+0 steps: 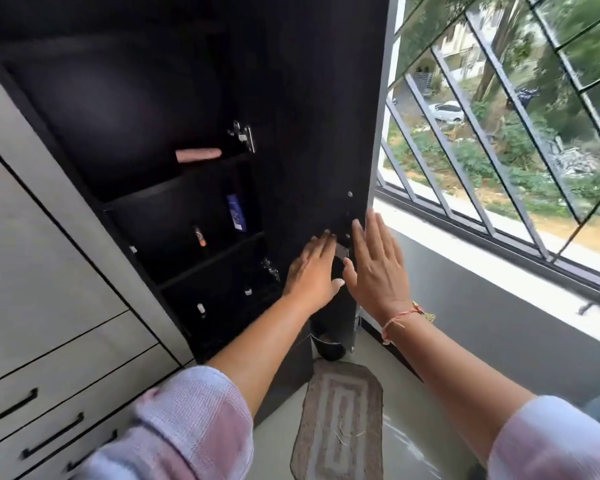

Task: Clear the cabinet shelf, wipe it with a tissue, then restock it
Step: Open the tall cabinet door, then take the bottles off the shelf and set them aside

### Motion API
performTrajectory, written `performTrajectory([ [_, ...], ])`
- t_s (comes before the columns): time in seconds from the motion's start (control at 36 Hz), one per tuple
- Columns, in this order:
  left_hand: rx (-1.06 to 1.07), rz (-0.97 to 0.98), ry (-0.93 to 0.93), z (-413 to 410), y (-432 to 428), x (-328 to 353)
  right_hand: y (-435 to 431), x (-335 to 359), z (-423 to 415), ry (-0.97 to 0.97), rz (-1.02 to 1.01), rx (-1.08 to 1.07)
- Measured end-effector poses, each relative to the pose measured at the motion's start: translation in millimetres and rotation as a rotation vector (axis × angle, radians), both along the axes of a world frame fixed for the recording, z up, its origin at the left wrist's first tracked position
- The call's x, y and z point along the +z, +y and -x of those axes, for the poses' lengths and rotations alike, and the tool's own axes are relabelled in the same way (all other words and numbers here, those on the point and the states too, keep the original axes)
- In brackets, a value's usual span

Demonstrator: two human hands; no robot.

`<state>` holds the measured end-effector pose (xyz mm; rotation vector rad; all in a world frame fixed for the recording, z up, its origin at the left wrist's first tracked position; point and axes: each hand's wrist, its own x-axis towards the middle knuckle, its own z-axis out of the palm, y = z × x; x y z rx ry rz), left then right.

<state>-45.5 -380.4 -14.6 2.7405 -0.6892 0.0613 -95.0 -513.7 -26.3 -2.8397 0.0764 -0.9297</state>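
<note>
A tall dark cabinet stands open, its door [312, 116] swung out toward the window. My left hand [312, 271] lies flat on the door's inner face near the lower edge, fingers spread. My right hand [374, 261] is beside it at the door's free edge, fingers apart, holding nothing. Inside, a pink tube [198, 155] lies on an upper shelf. A blue bottle [236, 213] and a small orange-capped bottle [200, 237] stand on the middle shelf [212, 259]. Small white-capped bottles [201, 310] sit lower down in the dark.
Light grey drawers with black handles [52, 436] fill the left. A barred window [499, 150] and low grey wall are on the right. A patterned mat [340, 420] lies on the floor, with a dark bin [328, 344] behind the door.
</note>
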Motion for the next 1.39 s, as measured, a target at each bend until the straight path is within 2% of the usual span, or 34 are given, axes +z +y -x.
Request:
performTrajectory([
  [0.11,0.039,-0.032,-0.01,-0.7,-0.5,-3.6,7.3,-2.7,3.7,0.024,0.089,0.07],
  [0.39,0.132,-0.101,-0.065,-6.5,30.2,-7.2,35.2,3.1,-13.4,0.066,0.039,0.15],
  [0.53,0.172,-0.027,-0.203,-24.2,67.6,-6.5,62.0,15.4,-37.0,0.071,0.004,0.221],
  [0.64,0.209,-0.003,-0.335,-48.7,102.7,2.6,88.1,29.3,-67.5,0.063,-0.028,0.303],
  [0.83,0.274,0.111,-0.459,-114.4,157.7,45.9,132.9,68.6,-137.9,0.027,-0.041,0.388],
  [0.94,0.31,0.151,-0.491,-155.3,185.7,71.3,156.8,99.8,-182.3,0.083,-0.034,0.371],
  [1.06,0.282,0.19,-0.538,-192.7,210.1,93.1,176.0,120.1,-227.6,0.166,-0.123,0.362],
  [1.25,0.234,0.144,-0.503,-257.1,225.8,118.2,198.8,139.5,-280.5,0.202,-0.227,0.32],
  [1.39,0.204,0.046,-0.378,-288.3,224.5,119.0,204.1,134.5,-300.4,0.208,-0.244,0.296],
])
